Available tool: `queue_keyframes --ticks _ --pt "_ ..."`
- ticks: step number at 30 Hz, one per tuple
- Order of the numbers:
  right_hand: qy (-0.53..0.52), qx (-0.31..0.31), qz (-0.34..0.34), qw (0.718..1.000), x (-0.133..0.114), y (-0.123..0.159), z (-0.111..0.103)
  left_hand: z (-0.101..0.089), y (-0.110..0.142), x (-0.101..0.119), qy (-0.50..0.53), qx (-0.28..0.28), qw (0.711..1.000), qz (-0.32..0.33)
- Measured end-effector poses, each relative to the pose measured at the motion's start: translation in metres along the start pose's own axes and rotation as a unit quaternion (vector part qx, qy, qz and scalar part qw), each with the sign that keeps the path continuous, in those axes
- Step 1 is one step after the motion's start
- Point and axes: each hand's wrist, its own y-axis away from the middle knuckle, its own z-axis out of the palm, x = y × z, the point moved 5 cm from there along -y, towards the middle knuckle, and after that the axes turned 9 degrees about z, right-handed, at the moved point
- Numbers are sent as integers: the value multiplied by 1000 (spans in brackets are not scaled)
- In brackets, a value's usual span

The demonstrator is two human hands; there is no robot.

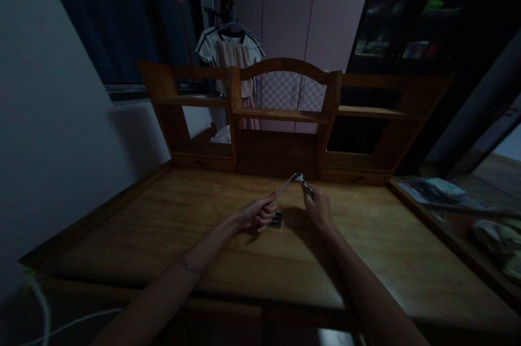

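Observation:
Above the middle of the wooden desk, my left hand (260, 212) is closed around a slim pale rod (286, 185), which slants up and to the right. My right hand (318, 208) grips a small tool with a silver head and dark handle (304, 184). The tool's head meets the upper end of the rod; whether it clamps the rod is too small to tell. A small dark block-like object (277, 220) lies on the desk just right of my left fingers, partly hidden by them.
The wooden desk (195, 216) has a raised edge along its sides. At its back stands a wooden shelf unit (285, 114) with small drawers. A white wall (52, 118) rises on the left. Various items (443, 188) lie beyond the right edge. A white cable (81, 318) hangs at lower left.

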Motion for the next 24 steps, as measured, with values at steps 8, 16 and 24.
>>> queue_keyframes --ticks 8,16,24 --pt "1 -31 2 1000 3 1 11 -4 -2 -3 17 -38 999 -4" --pt "-3 -90 9 996 12 -1 25 -5 1 -4 21 -29 999 -19" --pt "34 -88 43 995 19 -3 25 -10 2 -6 44 -22 998 -48"
